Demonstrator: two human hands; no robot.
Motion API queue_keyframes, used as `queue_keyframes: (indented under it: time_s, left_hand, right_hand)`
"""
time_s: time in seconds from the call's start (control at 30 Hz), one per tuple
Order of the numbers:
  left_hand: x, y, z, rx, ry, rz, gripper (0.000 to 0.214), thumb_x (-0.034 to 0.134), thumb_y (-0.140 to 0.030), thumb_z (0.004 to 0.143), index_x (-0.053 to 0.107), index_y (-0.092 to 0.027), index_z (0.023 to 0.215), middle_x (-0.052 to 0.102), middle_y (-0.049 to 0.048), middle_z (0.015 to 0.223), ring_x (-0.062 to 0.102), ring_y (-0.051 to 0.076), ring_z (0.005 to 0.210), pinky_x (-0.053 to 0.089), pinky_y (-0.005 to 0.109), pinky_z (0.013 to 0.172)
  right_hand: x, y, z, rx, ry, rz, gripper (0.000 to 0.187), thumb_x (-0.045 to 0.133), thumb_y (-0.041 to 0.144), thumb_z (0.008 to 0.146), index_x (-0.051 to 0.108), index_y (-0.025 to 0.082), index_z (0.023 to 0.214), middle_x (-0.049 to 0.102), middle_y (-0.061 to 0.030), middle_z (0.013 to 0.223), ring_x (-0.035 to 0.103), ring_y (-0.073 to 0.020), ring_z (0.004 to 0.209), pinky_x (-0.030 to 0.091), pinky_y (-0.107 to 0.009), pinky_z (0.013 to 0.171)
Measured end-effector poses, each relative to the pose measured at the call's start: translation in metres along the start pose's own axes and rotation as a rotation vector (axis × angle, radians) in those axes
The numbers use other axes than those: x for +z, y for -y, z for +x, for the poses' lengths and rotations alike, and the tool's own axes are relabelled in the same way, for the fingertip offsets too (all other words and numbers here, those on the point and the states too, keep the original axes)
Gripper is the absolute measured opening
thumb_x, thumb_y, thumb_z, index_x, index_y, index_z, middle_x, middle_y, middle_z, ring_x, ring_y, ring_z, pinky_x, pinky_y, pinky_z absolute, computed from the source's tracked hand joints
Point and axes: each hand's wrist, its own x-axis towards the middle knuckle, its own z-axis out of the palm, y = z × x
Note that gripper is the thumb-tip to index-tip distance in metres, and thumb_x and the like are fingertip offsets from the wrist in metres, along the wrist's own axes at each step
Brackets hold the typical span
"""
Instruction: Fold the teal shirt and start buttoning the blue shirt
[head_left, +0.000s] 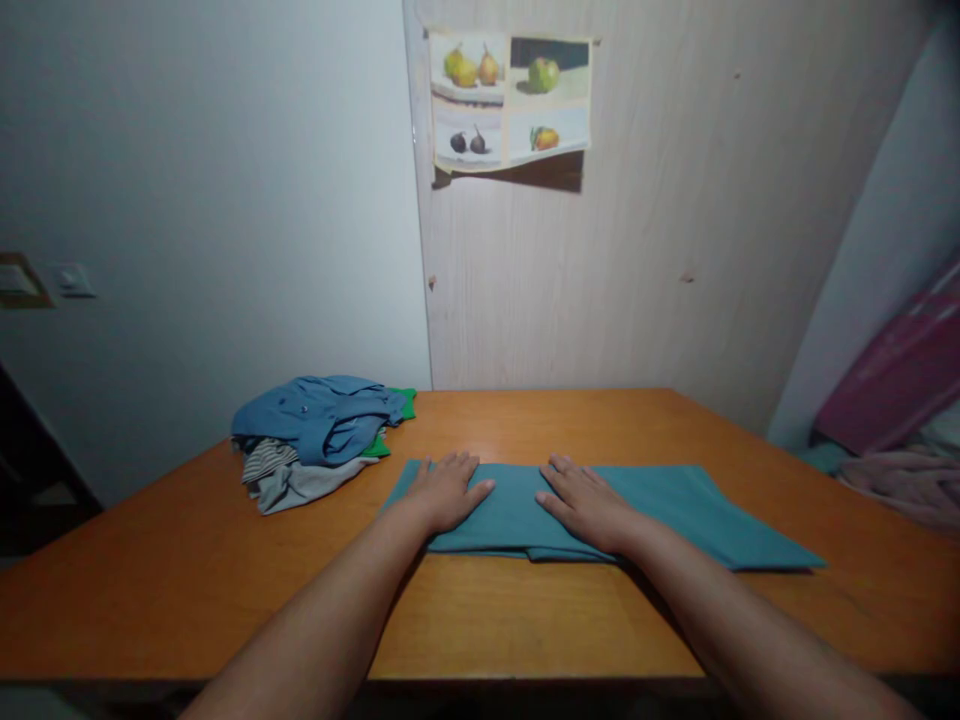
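Observation:
A teal piece of folded cloth (667, 510) lies flat across the middle of the wooden table, its layers showing along the near edge. Its right end widens into a slanted corner; whether it is a garment I cannot tell. My left hand (450, 490) rests palm down on the left part of the cloth, fingers stretched out. On its middle lies my right hand (585, 500), also flat with the fingers extended. Neither hand grasps the fabric; both press or rest on top of it.
A heap of clothes (322, 420), blue, grey, striped and green, sits on the table (510, 620) at the back left. Behind the table stand a wall and a wooden panel with a fruit poster (510, 100). Pink and brownish fabrics (892, 370) are at the far right.

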Motion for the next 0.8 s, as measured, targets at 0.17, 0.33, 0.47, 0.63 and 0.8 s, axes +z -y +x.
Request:
queue_keyframes:
  time_s: [0.17,0.33,0.47,0.63,0.8]
  left_hand:
    - [-0.004,0.006,0.002,-0.048,0.041,0.024,0.072,0.030,-0.069,0.092,0.039,-0.026,0.149,0.030,0.0134,0.160,0.023,0.035,0.148,0.011,0.068,0.113]
    - [-0.004,-0.021,-0.003,0.054,-0.053,0.017,0.059,0.027,-0.055,0.098,0.041,-0.025,0.148,0.031,0.0117,0.160,0.022,0.030,0.149,0.008,0.061,0.117]
    - [0.006,-0.034,-0.009,0.184,-0.017,-0.012,0.062,0.025,-0.061,0.097,0.040,-0.029,0.148,0.029,0.0083,0.161,0.021,0.028,0.150,0.008,0.059,0.118]
    - [0.011,-0.031,-0.012,0.169,0.038,-0.018,0.067,0.026,-0.067,0.095,0.037,-0.032,0.150,0.025,0.0070,0.162,0.016,0.030,0.150,0.006,0.061,0.118]
    - [-0.005,-0.044,0.001,0.132,0.071,-0.019,0.064,0.034,-0.066,0.093,0.054,-0.026,0.138,0.043,0.0140,0.153,0.035,0.036,0.142,0.022,0.062,0.113]
  right_hand:
    - [-0.002,0.001,-0.001,0.003,0.012,0.021,0.079,0.022,0.068,0.095,0.031,0.016,0.155,0.015,-0.0130,0.164,0.012,-0.0299,0.150,0.011,-0.047,0.120]
    - [-0.003,0.002,-0.001,-0.002,0.006,0.026,0.078,0.022,0.067,0.096,0.033,0.016,0.154,0.016,-0.0146,0.163,0.013,-0.0298,0.150,0.011,-0.047,0.119]
    - [-0.003,0.002,-0.001,0.002,0.013,0.027,0.077,0.023,0.066,0.096,0.032,0.016,0.154,0.015,-0.0144,0.163,0.012,-0.0299,0.151,0.010,-0.048,0.119]
    - [-0.004,0.003,-0.001,0.001,0.018,0.032,0.077,0.023,0.066,0.096,0.030,0.017,0.155,0.013,-0.0140,0.164,0.010,-0.0297,0.151,0.010,-0.049,0.119]
    - [-0.006,0.005,-0.003,0.005,0.019,0.045,0.077,0.023,0.066,0.096,0.029,0.015,0.155,0.013,-0.0149,0.164,0.010,-0.0294,0.151,0.009,-0.048,0.119]
